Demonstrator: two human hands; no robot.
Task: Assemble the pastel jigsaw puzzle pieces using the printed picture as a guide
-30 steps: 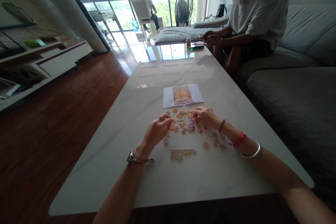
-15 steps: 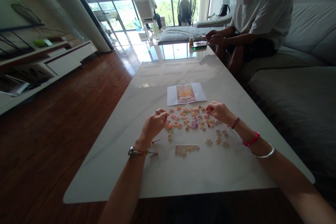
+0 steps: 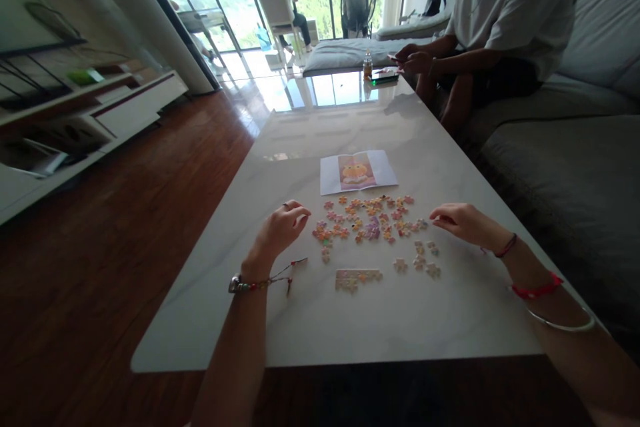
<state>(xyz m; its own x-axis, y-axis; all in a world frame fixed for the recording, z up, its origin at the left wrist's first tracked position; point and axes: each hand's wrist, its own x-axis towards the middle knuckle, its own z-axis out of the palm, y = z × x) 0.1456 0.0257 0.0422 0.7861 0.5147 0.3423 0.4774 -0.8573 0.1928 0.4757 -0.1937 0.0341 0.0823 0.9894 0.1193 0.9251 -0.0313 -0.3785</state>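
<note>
Since the left hand (image 3: 277, 230) is held at centre-left with its grip curled narrow, fingertips nearly pinched just beside the loose pieces (image 3: 367, 220) (whether one is held cannot be told), pieces could be dragged astray by the bracelet cord (image 3: 295, 264) dangling from that wrist. At frame centre, one picture sheet (image 3: 358, 171), some three dozen loose pieces and one joined strip (image 3: 356, 278) are counted on the bench (image 3: 350, 327). At centre-right, the right hand (image 3: 463, 221) is loosely curled, its contents unclear; neighbouring pieces could be nudged aside.
</note>
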